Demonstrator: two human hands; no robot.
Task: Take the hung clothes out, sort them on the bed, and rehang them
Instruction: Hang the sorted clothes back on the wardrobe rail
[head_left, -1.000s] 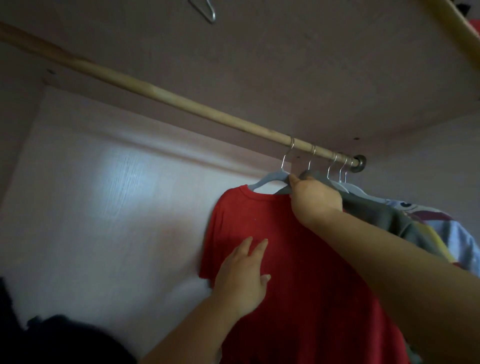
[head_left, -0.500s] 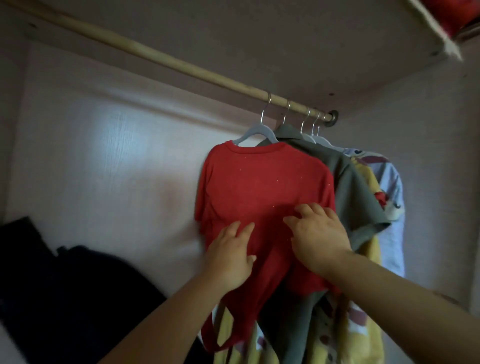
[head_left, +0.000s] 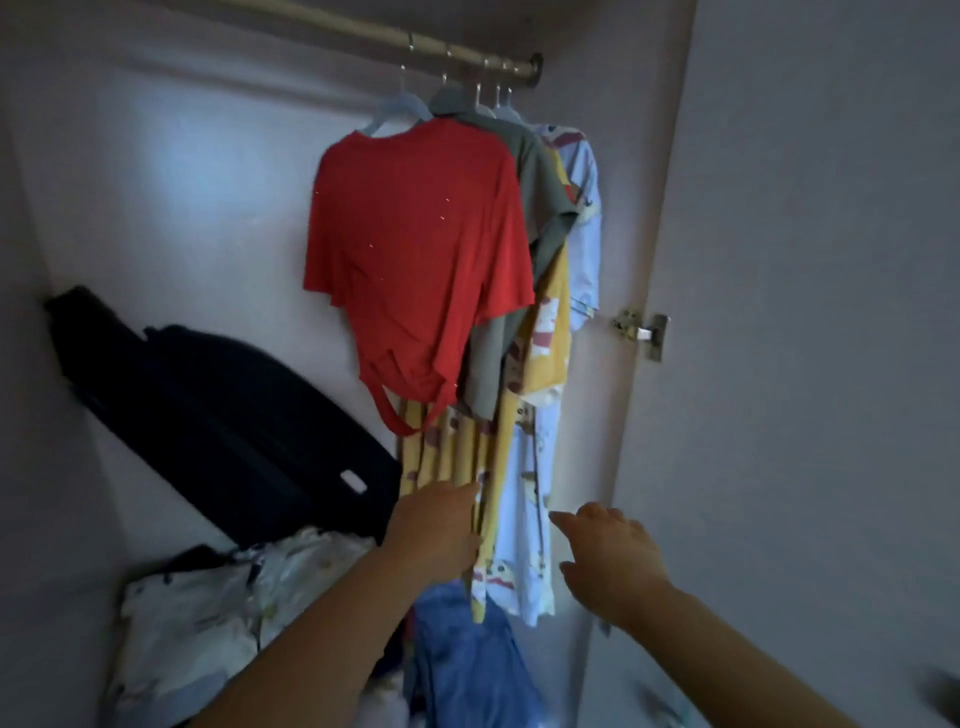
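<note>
Inside the wardrobe, head view: a wooden rail (head_left: 395, 39) runs across the top, with the hung clothes bunched at its right end near the bracket. Foremost is a red T-shirt (head_left: 415, 244) on a pale blue hanger (head_left: 397, 111). Behind it hangs a grey-green shirt (head_left: 540, 192), then a yellow printed garment (head_left: 545, 332) and a light blue printed garment (head_left: 584, 208) nearest the side wall. Long yellow printed pyjama trousers (head_left: 447, 452) and pale blue printed trousers (head_left: 524, 519) hang below the tops.

Left hand (head_left: 439, 525): closed loosely against the lower part of the yellow trousers, fingers hidden behind the fabric; a firm hold cannot be confirmed. Right hand (head_left: 613, 558): fingers spread wide, holding nothing, just beside the pale blue trousers without clear contact.

On the wardrobe floor, a black bag (head_left: 223, 415) leans against the back wall at left. A white patterned bundle (head_left: 208, 613) lies below it, and a blue cloth (head_left: 467, 660) lies beneath the hanging trousers. A metal door hinge (head_left: 641, 332) is fixed to the right panel.
</note>
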